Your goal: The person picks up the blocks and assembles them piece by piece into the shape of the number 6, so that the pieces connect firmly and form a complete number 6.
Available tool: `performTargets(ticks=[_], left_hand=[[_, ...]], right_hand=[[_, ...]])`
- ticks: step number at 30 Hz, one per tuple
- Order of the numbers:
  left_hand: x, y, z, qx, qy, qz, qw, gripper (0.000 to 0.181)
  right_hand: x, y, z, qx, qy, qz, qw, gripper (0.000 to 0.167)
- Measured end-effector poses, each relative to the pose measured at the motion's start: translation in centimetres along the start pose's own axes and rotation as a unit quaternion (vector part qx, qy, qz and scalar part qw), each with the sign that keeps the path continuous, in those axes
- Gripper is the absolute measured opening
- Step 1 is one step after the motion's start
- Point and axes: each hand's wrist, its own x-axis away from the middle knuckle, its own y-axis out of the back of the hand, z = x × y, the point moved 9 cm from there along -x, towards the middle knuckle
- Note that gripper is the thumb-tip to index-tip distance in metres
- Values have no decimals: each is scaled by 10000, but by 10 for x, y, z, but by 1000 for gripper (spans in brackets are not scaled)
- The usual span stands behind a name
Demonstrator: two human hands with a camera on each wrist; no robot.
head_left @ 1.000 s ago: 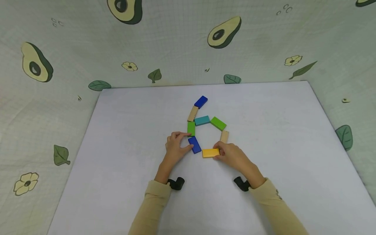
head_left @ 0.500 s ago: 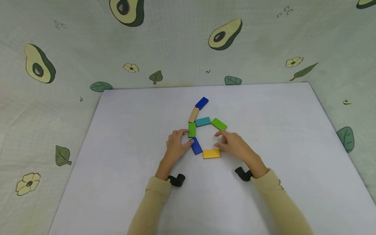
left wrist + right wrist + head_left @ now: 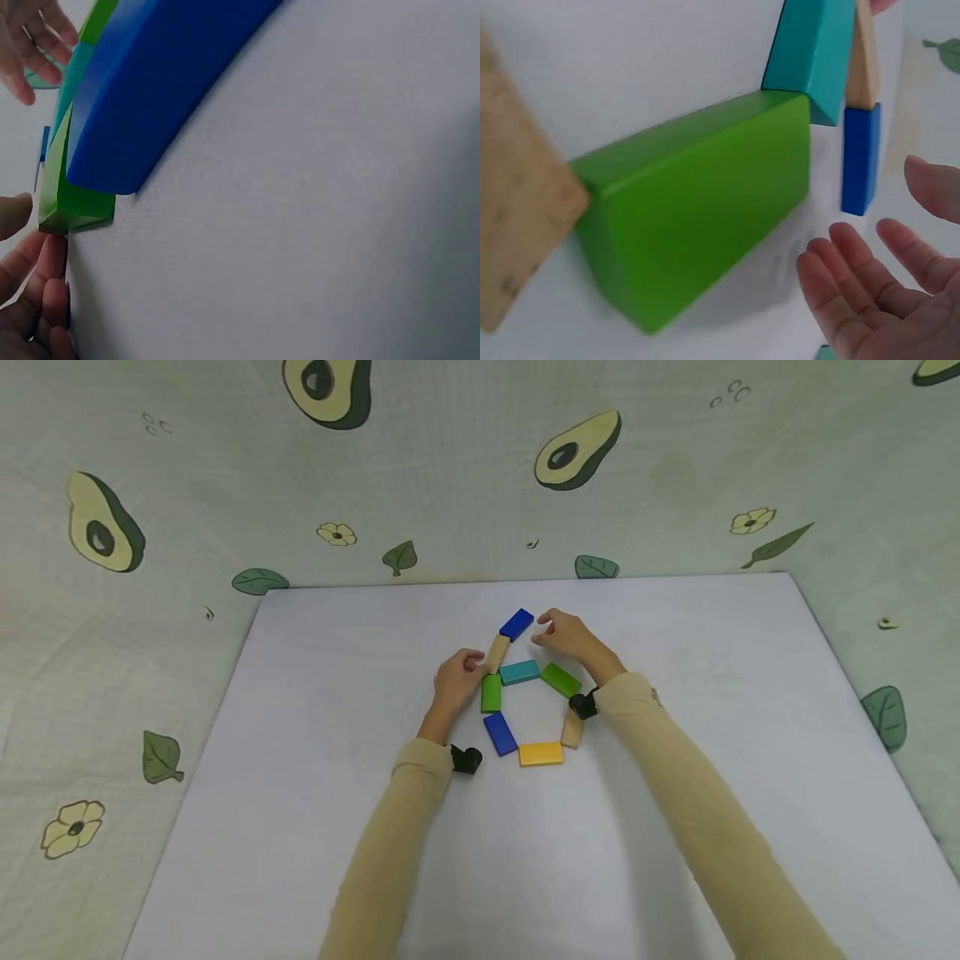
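Observation:
Blocks form a "6"-like shape on the white table. My left hand point(image 3: 455, 683) is beside the upper plain wood block point(image 3: 498, 654) and the left green block point(image 3: 491, 693), thumb near where they meet; touching or not, I cannot tell. In the left wrist view its fingers point(image 3: 45, 274) look relaxed. My right hand point(image 3: 567, 637) hovers right of the top blue block point(image 3: 517, 624), holding nothing; its fingers point(image 3: 855, 255) are spread in the right wrist view. Below lie a teal block point(image 3: 520, 672), the right green block point(image 3: 560, 679) and a lower blue block point(image 3: 500, 733).
A yellow block point(image 3: 541, 754) lies at the bottom of the loop. Another wood block point(image 3: 572, 729) stands at its right, partly behind the right wrist camera point(image 3: 583, 705). The white tabletop point(image 3: 315, 710) ends at an avocado-print cloth point(image 3: 465, 468).
Both hands have moved away from me. The right left the yellow and wood blocks for the top blue block; the left moved up from the lower blue block. The blocks look nearly unchanged.

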Motion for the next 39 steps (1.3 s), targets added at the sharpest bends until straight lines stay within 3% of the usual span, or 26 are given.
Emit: performTargets(ticks=[4, 12, 31, 39], left_hand=[[-3, -3, 0, -304, 162, 105, 9993, 30], [-2, -4, -5, -417, 276, 166, 9986, 31], [-5, -7, -3, -445, 296, 234, 9983, 30], [-5, -5, -2, -361, 346, 217, 9985, 30]], right_hand=[[-18, -3, -5, -211, -323, 58, 9992, 54], [-35, -6, -9, -285, -686, 94, 9972, 57], [-36, -7, -10, -459, -965, 2, 9943, 55], [-38, -6, -10, -286, -1004, -42, 9945, 54]])
